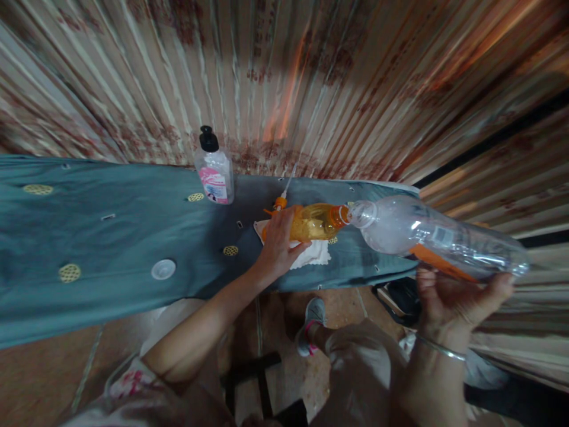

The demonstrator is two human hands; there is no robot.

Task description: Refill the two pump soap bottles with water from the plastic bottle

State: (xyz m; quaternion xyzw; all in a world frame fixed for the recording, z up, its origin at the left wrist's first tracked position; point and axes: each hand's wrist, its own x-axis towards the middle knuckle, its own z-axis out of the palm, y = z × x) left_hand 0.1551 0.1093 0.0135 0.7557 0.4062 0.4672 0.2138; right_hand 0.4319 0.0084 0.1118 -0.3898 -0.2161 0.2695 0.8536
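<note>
Orange bottle [316, 222]: lies on its side on a white cloth [311, 254] on the board, neck pointing right and meeting the mouth of the clear bottle [427, 236].
Clear bottle: large, tipped near level, held off the right end of the board, mouth touching the orange neck; it looks almost empty.
Left hand [279, 242]: fingers wrapped over the base end of the orange bottle, pressing it down onto the cloth.
Right hand [448, 299]: cupped under the clear bottle from below, fingers curled up round its far side, thumb near the label.
Step in hand: liquid is being passed between the two bottles, mouth to mouth (which way it runs cannot be told).
Next move calls for: keeping the two mouths lined up and the tilt steady, or it spills onto the cloth.
Nearby: a pump nozzle [281, 200] with its tube lies just behind the orange bottle; a pump bottle [215, 169] stands upright further left; a round lid [163, 269] lies well apart to the left.
Surface: a long board [111, 231] under grey-blue fabric with yellow motifs.
Room: pleated patterned curtain [311, 77] behind, tiled floor below, a shoe [311, 323] showing under the board.
</note>
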